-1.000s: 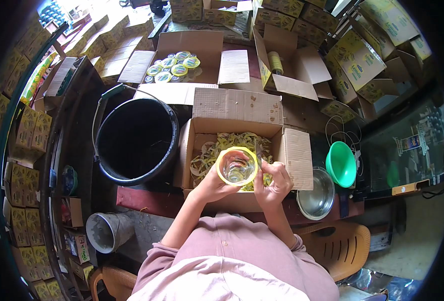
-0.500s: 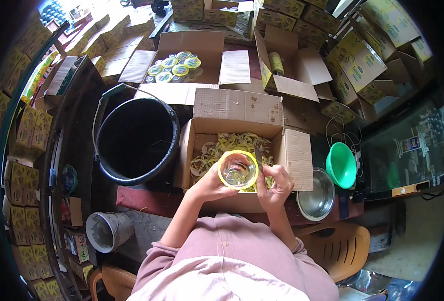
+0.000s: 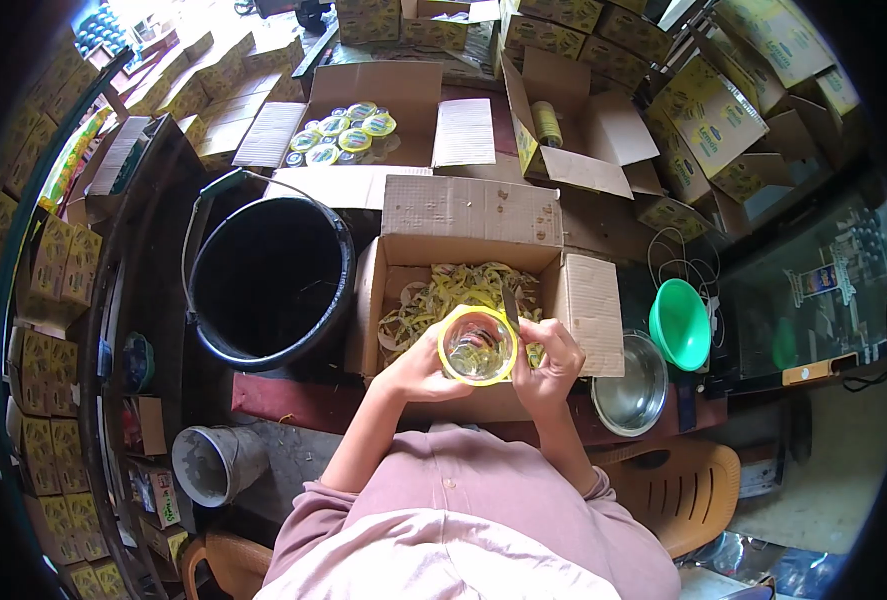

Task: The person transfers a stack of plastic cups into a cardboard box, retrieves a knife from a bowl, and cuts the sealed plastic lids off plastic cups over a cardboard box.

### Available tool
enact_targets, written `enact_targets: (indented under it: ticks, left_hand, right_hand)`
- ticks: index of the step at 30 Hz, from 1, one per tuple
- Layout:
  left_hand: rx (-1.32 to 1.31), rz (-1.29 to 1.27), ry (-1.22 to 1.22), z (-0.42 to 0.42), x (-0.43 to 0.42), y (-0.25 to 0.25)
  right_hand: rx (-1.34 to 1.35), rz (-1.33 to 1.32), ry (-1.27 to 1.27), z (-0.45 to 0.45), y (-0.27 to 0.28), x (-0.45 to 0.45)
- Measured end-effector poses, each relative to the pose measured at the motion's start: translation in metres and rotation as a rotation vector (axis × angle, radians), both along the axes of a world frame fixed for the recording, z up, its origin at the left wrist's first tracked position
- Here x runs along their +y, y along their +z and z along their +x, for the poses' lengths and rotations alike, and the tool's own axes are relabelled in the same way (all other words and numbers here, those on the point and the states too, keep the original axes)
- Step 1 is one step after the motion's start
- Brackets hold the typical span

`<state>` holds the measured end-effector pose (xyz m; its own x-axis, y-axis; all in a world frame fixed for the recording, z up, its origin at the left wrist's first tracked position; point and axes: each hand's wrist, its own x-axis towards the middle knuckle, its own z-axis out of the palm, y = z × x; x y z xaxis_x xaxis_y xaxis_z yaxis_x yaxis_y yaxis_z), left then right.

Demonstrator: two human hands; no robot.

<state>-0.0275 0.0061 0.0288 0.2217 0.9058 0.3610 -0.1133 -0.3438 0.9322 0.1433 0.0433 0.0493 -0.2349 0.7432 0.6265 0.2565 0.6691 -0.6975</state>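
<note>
A clear cup with a yellow rim (image 3: 479, 347) is held over an open cardboard box (image 3: 471, 212), its mouth facing up toward me. My left hand (image 3: 421, 368) is wrapped round the cup's left side. In my right hand (image 3: 548, 366) is a knife (image 3: 509, 304), pinched in the fingers with its dark blade pointing up beside the rim. Yellow-green strips (image 3: 453, 288) lie heaped inside the box beneath the cup.
To the left stands a black bucket (image 3: 271, 282). A steel bowl (image 3: 631, 388) and a green bowl (image 3: 680, 326) are at the right. Behind, one carton (image 3: 375, 92) holds several yellow-rimmed cups, and another (image 3: 591, 170) holds a cylindrical container (image 3: 546, 124).
The cup has shifted slightly right and down in my left hand. The knife blade now stands more clearly above the rim, and my right hand stays close beside it.
</note>
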Motion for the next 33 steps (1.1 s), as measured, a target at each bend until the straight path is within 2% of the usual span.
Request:
enact_targets:
  ticks: [4, 6, 10, 14, 19, 22, 26, 29, 33]
  left_hand:
    - [0.069, 0.076, 0.101, 0.005, 0.002, 0.0]
    - [-0.056, -0.029, 0.243, 0.013, 0.0, -0.003]
    - [-0.033, 0.102, 0.391, 0.013, 0.006, -0.018]
    - [-0.034, 0.018, 0.418, 0.014, 0.004, -0.008]
    - [0.09, 0.126, 0.357, 0.016, 0.001, -0.008]
    - [0.079, 0.101, 0.339, 0.014, 0.002, -0.009]
    - [0.054, 0.083, 0.329, 0.011, 0.002, -0.006]
    - [0.133, 0.059, 0.294, 0.011, 0.0, -0.001]
    - [0.127, 0.093, 0.288, 0.011, 0.0, 0.001]
  right_hand:
    - [0.012, 0.063, -0.01, -0.003, -0.003, 0.002]
    - [0.024, 0.069, -0.044, -0.007, -0.002, 0.001]
    - [-0.019, 0.054, -0.095, -0.008, -0.001, -0.007]
    - [-0.06, 0.081, -0.153, -0.009, -0.003, -0.011]
    - [-0.066, 0.167, -0.193, -0.011, 0.002, -0.006]
    - [0.056, 0.045, -0.088, -0.008, -0.001, 0.0]
    - [-0.017, 0.05, -0.105, -0.004, -0.001, -0.004]
    - [-0.016, 0.114, -0.109, -0.004, -0.002, -0.001]
    - [0.027, 0.064, -0.078, -0.003, -0.002, 0.001]
